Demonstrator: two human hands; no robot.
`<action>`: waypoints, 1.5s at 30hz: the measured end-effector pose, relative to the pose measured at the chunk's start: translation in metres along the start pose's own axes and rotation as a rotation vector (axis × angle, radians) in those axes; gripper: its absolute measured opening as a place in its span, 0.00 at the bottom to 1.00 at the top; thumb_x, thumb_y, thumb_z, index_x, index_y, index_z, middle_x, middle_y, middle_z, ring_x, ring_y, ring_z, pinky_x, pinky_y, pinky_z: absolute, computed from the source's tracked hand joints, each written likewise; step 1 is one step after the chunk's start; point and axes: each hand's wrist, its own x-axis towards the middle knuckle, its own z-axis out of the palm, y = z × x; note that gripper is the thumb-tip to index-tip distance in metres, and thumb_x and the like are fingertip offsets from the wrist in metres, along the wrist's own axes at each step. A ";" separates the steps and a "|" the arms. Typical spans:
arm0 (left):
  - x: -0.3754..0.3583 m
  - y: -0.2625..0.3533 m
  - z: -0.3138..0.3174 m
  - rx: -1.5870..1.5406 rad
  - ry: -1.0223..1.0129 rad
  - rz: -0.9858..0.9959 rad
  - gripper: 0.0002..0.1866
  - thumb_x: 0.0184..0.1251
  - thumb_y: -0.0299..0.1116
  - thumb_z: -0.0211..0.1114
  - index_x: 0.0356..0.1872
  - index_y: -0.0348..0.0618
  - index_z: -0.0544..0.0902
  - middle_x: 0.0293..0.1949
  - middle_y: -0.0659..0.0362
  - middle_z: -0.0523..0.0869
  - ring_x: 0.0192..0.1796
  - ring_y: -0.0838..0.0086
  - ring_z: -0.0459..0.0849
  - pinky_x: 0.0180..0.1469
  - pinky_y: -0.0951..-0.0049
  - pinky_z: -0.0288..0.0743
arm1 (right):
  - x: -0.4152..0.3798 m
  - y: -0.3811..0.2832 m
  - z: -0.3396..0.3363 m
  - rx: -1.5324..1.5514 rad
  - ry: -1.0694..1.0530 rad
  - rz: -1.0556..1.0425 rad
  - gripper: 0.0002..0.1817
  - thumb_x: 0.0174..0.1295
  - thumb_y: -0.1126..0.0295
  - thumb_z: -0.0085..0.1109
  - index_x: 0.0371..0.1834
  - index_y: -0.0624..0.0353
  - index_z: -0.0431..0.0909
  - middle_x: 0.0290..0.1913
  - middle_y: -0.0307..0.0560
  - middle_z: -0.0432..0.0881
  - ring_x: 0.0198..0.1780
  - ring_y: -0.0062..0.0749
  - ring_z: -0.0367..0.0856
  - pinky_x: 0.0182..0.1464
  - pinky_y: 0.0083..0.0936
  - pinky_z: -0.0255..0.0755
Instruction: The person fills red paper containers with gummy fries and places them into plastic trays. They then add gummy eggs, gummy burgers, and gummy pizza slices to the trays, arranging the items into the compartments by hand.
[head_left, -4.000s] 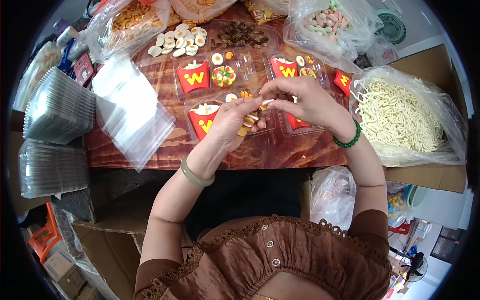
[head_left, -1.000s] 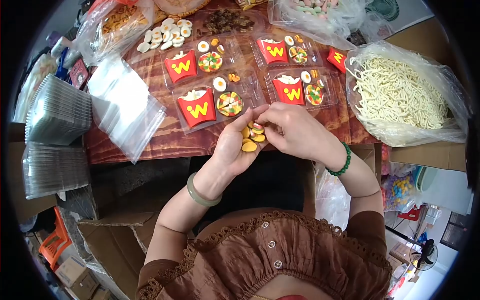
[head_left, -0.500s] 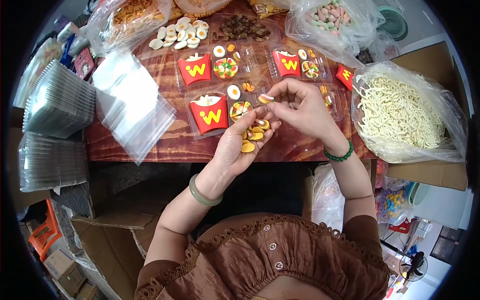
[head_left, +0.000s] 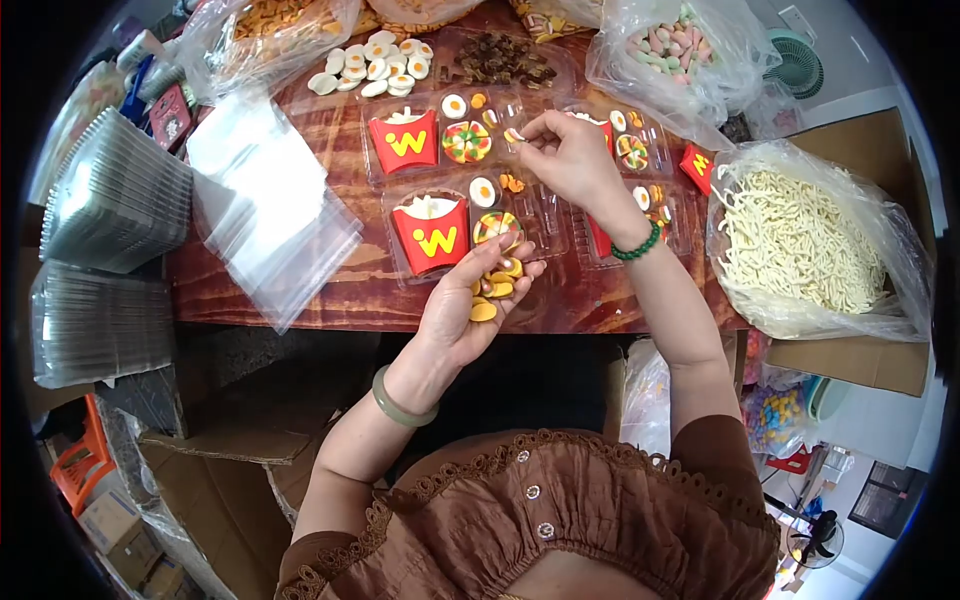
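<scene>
My left hand (head_left: 465, 305) is cupped palm up at the table's front, holding several yellow-orange gummy candies (head_left: 483, 311). Pinched in the fingertips of my right hand (head_left: 580, 170) is a small gummy candy (head_left: 514, 135) with white and orange-yellow in it. That hand hovers over the right part of a clear plastic tray. In this tray lie a red fries box (head_left: 404, 140) with a yellow letter, a fried-egg gummy (head_left: 454, 106) and a pizza gummy (head_left: 467, 142). A nearer tray holds another red fries box (head_left: 437, 238). Trays further right are partly hidden by my right hand and forearm.
Egg gummies (head_left: 378, 66) and dark brown candies (head_left: 505, 60) lie at the back. A bag of pale strands (head_left: 800, 230) sits in a carton at right. Clear bags (head_left: 270, 200) and stacked plastic trays (head_left: 110, 200) are on the left.
My right hand has moved away from my left, up and slightly left over the farther tray, with the small candy still pinched. My left hand has dropped slightly, still holding its candies.
</scene>
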 end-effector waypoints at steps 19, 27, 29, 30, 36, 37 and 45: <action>-0.002 -0.005 -0.004 0.002 0.041 -0.022 0.17 0.71 0.34 0.53 0.56 0.38 0.72 0.51 0.51 0.80 0.53 0.62 0.79 0.53 0.72 0.75 | -0.055 0.003 0.004 -0.224 -0.142 -0.068 0.10 0.53 0.69 0.63 0.29 0.67 0.78 0.26 0.53 0.82 0.27 0.38 0.82 0.30 0.29 0.74; -0.002 -0.003 -0.005 0.001 0.048 -0.028 0.17 0.72 0.34 0.52 0.57 0.38 0.72 0.52 0.51 0.79 0.53 0.62 0.79 0.53 0.72 0.76 | -0.058 0.002 0.002 -0.095 -0.166 -0.006 0.08 0.53 0.71 0.63 0.29 0.67 0.78 0.25 0.53 0.81 0.25 0.36 0.81 0.29 0.29 0.74; -0.001 -0.004 -0.005 0.005 0.048 -0.026 0.16 0.72 0.34 0.51 0.57 0.38 0.72 0.52 0.51 0.79 0.53 0.62 0.79 0.53 0.72 0.76 | -0.054 0.014 0.007 -0.153 -0.093 -0.143 0.08 0.53 0.71 0.62 0.30 0.66 0.78 0.24 0.51 0.81 0.24 0.35 0.80 0.28 0.28 0.73; -0.001 -0.004 -0.005 0.006 0.046 -0.027 0.16 0.72 0.34 0.51 0.57 0.38 0.72 0.52 0.51 0.79 0.53 0.62 0.79 0.53 0.72 0.76 | -0.054 0.014 0.006 -0.154 -0.091 -0.142 0.08 0.53 0.71 0.62 0.30 0.66 0.78 0.24 0.51 0.81 0.24 0.35 0.80 0.28 0.28 0.73; -0.001 -0.004 -0.006 0.000 0.052 -0.036 0.17 0.72 0.34 0.51 0.57 0.38 0.71 0.52 0.51 0.79 0.53 0.62 0.79 0.53 0.72 0.76 | -0.039 0.003 -0.006 -0.195 -0.094 -0.145 0.08 0.54 0.69 0.64 0.33 0.62 0.80 0.30 0.50 0.80 0.29 0.36 0.80 0.32 0.28 0.73; -0.001 -0.004 -0.005 0.005 0.053 -0.033 0.17 0.72 0.34 0.52 0.57 0.38 0.72 0.52 0.51 0.79 0.53 0.62 0.79 0.53 0.72 0.76 | -0.034 0.006 -0.005 -0.196 -0.093 -0.144 0.08 0.54 0.69 0.64 0.33 0.62 0.80 0.30 0.50 0.80 0.29 0.36 0.80 0.32 0.28 0.73; -0.002 -0.002 -0.006 0.017 0.039 -0.032 0.16 0.71 0.33 0.54 0.56 0.38 0.73 0.49 0.53 0.81 0.51 0.64 0.80 0.51 0.73 0.77 | -0.023 0.023 0.011 -0.303 -0.135 -0.316 0.07 0.60 0.71 0.57 0.34 0.64 0.74 0.31 0.51 0.77 0.35 0.45 0.78 0.39 0.34 0.71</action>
